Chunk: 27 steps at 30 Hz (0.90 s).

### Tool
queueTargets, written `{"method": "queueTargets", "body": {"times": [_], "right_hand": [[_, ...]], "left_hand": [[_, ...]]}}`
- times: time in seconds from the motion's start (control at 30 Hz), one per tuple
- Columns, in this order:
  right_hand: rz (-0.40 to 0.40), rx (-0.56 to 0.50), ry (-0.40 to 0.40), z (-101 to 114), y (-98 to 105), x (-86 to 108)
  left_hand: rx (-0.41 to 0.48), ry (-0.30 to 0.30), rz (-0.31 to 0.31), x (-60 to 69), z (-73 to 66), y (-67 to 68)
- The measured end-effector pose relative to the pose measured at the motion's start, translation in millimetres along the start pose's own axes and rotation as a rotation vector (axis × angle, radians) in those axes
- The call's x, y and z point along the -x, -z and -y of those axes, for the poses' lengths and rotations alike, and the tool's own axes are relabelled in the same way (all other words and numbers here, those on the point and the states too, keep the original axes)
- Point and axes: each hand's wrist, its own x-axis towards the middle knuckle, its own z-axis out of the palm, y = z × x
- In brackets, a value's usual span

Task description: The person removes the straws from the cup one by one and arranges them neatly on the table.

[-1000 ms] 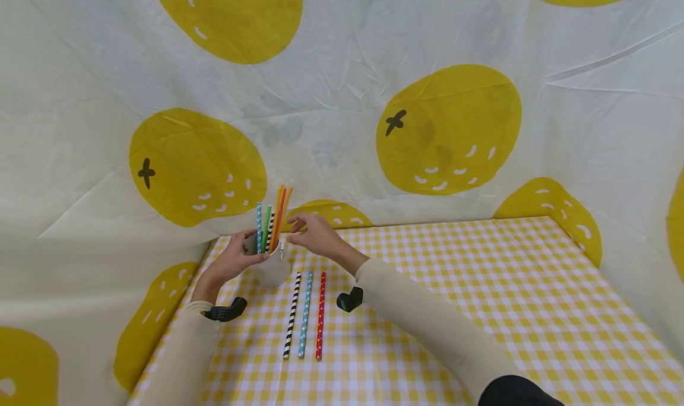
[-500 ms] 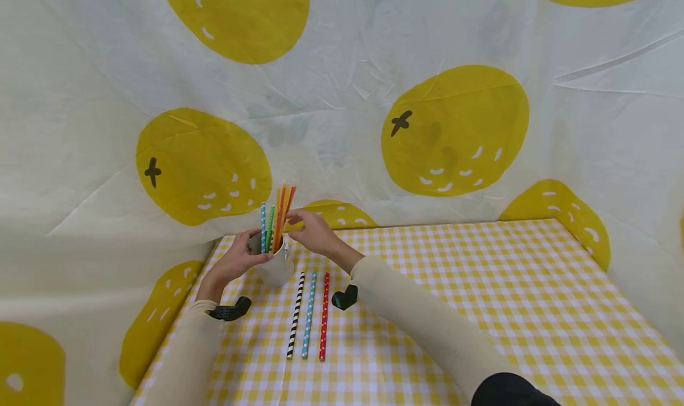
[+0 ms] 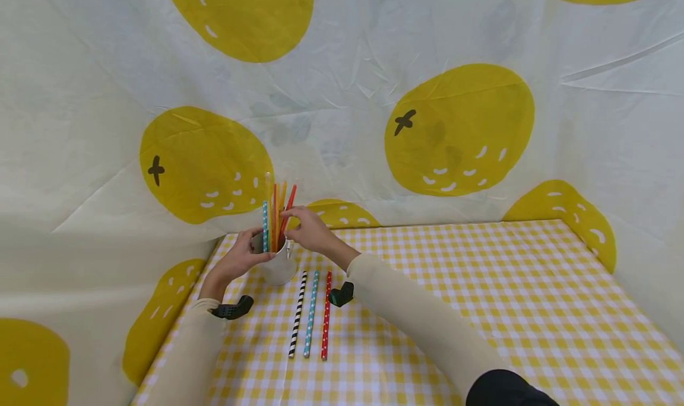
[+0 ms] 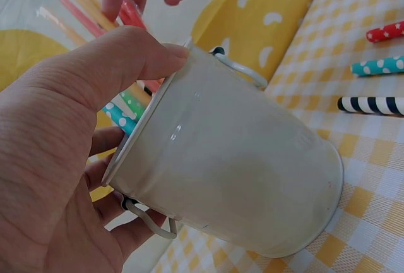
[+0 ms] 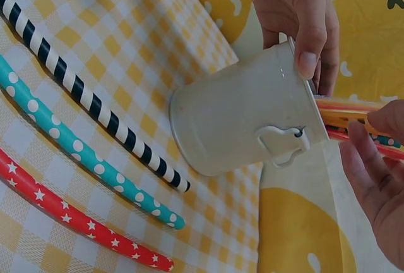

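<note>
A white metal bucket point(image 3: 278, 269) with small side handles stands on the table, holding several upright straws point(image 3: 275, 210) in orange, yellow, red and dotted blue. My left hand point(image 3: 240, 257) grips its rim, thumb point(image 4: 142, 55) on the outer edge and the other fingers round the far side. At the right of the bunch, my right hand point(image 3: 312, 231) reaches in among the straws; its fingers point(image 5: 360, 165) touch them and look fairly straight. In the right wrist view the thumb partly hides the straws, and their lower ends are inside the bucket.
On the yellow checked tablecloth point(image 3: 454, 287) lie three straws side by side: a black-and-white striped straw point(image 3: 297, 314), a teal dotted straw point(image 3: 311, 314) and a red starred straw point(image 3: 326, 317). A fruit-printed cloth point(image 3: 331, 145) hangs behind the table.
My right hand has moved slightly left, in among the straws. The straws have spread: a yellow one now leans left, and a red one tilts right. The left hand keeps its grip.
</note>
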Motion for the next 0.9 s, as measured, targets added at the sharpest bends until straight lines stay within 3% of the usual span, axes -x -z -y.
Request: {"method": "queueTargets", "body": {"times": [0.1, 0.4, 0.9], "right_hand": [[0.022, -0.013, 0.005, -1.5, -1.1, -2.6], [0.089, -0.122, -0.01, -6.7, -4.7, -6.3], [0.147, -0.301, -0.033, -7.5, -9.1, -8.3]], "left_hand": [[0.012, -0.004, 0.006, 0.5, -1.4, 0.4], [-0.001, -0.02, -0.013, -11.3, 25.9, -1.3], [-0.022, 0.017, -0.014, -12.7, 28.3, -0.1]]}}
